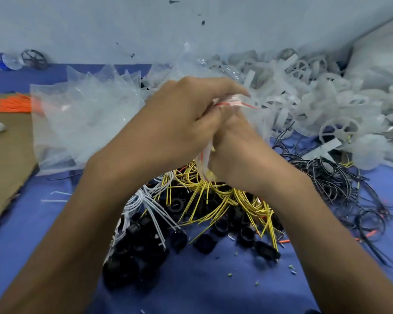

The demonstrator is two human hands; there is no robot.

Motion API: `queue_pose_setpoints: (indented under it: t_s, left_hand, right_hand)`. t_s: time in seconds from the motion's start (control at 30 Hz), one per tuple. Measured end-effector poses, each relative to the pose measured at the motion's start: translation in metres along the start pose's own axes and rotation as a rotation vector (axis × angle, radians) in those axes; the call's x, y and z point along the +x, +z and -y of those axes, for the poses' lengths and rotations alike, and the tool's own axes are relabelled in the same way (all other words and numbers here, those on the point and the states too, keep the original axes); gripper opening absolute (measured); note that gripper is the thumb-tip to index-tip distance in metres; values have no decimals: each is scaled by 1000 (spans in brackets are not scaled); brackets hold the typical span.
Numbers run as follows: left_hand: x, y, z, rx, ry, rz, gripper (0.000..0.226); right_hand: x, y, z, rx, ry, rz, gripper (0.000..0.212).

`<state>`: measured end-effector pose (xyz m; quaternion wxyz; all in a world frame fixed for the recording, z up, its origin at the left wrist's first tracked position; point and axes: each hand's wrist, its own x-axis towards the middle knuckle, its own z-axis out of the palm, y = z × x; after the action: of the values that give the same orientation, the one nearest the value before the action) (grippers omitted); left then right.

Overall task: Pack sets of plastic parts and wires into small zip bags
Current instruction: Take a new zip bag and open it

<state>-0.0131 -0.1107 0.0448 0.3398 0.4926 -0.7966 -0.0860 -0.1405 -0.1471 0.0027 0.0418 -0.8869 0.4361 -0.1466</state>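
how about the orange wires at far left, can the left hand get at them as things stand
Probably not yet: the left hand grips the zip bag with the right hand. Once freed, likely yes; the orange wires lie mostly uncovered on the cardboard.

A crumpled small clear red-striped zip bag (233, 103) is gripped above heaped yellow wires (216, 196) and black plastic parts (143, 248).

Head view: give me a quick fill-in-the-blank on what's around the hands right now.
The left hand and right hand together hold a zip bag whose seal stripe is ___.
The wire heap directly under the hands is ___.
The black wires lie to the ___ of that heap.
Missing: red; yellow; right.
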Motion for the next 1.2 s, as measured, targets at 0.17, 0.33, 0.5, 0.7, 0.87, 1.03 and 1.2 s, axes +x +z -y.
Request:
queue_pose_setpoints:
  t_s: [0.17, 0.33, 0.5, 0.7, 0.87, 1.03, 1.2]
  left_hand:
    - [-4, -8, 0, -77, 32, 93, 30]
    - [-1, -18, 12, 114, -58, -280, 34]
    - [1, -31, 32, 155, -162, -616, 27]
    - [3, -27, 45, 52, -257, -515, 39]
    - [3, -18, 46, 50, -279, -431, 34]
    - [3, -15, 47, 46, -297, -402, 30]
    - [3, -9, 48, 142, -355, -263, 34]
  right_hand:
    - [-5, -8, 5, 11, -39, 91, 49]
    - [-30, -54, 10, 229, -212, -23, 33]
    - [-44, -84, -16, 506, -131, -276, 11]
    - [-25, -45, -54, 77, 68, 240, 15]
    - [-10, 5, -59, -12, 118, 368, 23]
    - [-14, -15, -66, 133, 98, 242, 13]
    - [-24, -44, -72, 498, 41, -93, 2]
